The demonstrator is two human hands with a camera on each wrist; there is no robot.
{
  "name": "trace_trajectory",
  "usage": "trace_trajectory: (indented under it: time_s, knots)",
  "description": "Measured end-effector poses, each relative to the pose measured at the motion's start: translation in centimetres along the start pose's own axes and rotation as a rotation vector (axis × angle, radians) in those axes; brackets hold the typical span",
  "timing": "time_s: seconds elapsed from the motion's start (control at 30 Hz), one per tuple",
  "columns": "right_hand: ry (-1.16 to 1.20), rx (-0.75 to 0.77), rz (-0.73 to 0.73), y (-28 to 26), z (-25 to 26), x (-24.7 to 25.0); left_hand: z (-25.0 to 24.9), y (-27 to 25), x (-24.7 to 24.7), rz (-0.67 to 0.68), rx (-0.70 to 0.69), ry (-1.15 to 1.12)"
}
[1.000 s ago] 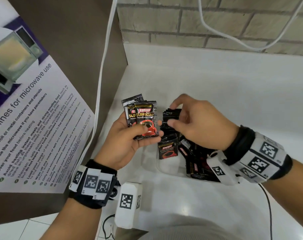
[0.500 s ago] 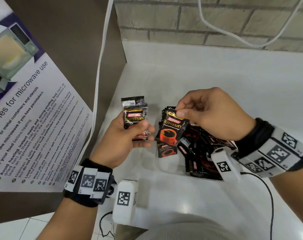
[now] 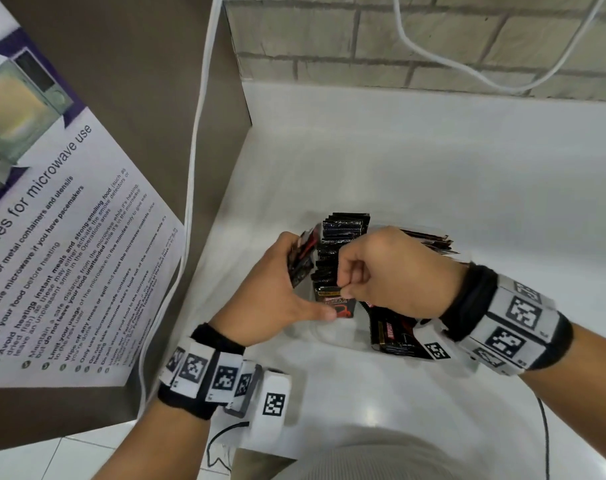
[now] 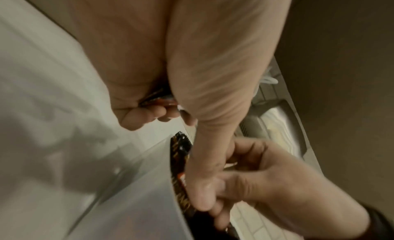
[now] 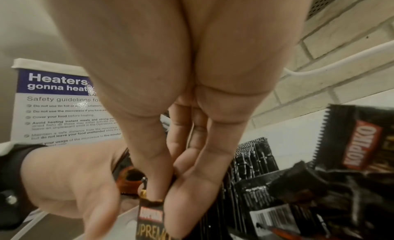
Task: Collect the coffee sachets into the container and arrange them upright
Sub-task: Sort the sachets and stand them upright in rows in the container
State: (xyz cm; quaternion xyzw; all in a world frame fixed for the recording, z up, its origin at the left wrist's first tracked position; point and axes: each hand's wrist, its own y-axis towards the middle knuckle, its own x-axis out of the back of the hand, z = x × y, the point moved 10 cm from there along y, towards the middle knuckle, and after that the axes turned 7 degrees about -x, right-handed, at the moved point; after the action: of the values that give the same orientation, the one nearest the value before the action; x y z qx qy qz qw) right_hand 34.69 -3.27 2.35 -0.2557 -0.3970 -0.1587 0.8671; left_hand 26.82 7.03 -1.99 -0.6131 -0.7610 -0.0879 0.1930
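Note:
A clear plastic container (image 3: 324, 336) stands on the white counter with a row of black coffee sachets (image 3: 341, 242) upright inside it. My right hand (image 3: 343, 291) pinches the top edge of one sachet (image 3: 341, 306) at the near end of that row; in the right wrist view the thumb and fingers hold this sachet (image 5: 151, 216). My left hand (image 3: 294, 271) grips a small stack of sachets (image 3: 301, 261) just left of the container, with its thumb (image 4: 200, 193) stretched against the front sachet (image 4: 181, 167). Loose sachets (image 3: 393, 336) lie flat in the container's right part.
A brown side panel with a microwave safety poster (image 3: 62, 237) closes the left side. A white cable (image 3: 194, 168) hangs along it. A brick wall (image 3: 433, 46) stands behind the counter (image 3: 467, 202). The counter's near edge (image 3: 294, 452) lies close to my body.
My right hand has lowered its sachet from above the container down to the near end of the upright row. My left hand has moved in beside the container with its stack, thumb reaching across.

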Motion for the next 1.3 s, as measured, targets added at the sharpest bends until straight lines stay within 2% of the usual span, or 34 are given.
trace_trajectory:
  time_s: [0.13, 0.33, 0.53, 0.73, 1.03, 1.17, 1.2, 1.3]
  knots:
    - [0.004, 0.036, -0.028, 0.1, 0.5, 0.3, 1.3, 0.6, -0.5, -0.037, 0.051, 0.149]
    - [-0.01, 0.031, -0.048, -0.1, 0.5, 0.5, 0.2, 1.0, -0.9, -0.126, -0.017, 0.185]
    - [-0.017, 0.023, -0.087, -0.5, 0.2, 1.0, 0.5, 1.2, -1.0, -0.162, -0.017, 0.215]
    - [0.016, 0.003, -0.037, -0.8, -0.3, 0.5, 0.6, 1.1, -1.0, -0.125, -0.028, 0.223]
    - [0.035, -0.027, -0.05, -0.8, -1.0, 0.6, 1.0, 0.9, -0.9, -0.08, 0.021, 0.21]
    - [0.086, -0.034, -0.098, -1.1, -1.3, 1.8, -0.6, 0.0, 0.9, -0.108, 0.029, 0.021]
    - [0.116, -0.039, -0.119, -1.3, -1.3, 2.3, -1.1, -0.2, 1.3, -0.107, 0.033, -0.087]
    - [0.223, -0.029, -0.199, -2.0, -0.9, 3.8, -2.2, -0.6, 1.4, -0.068, 0.075, -0.617]
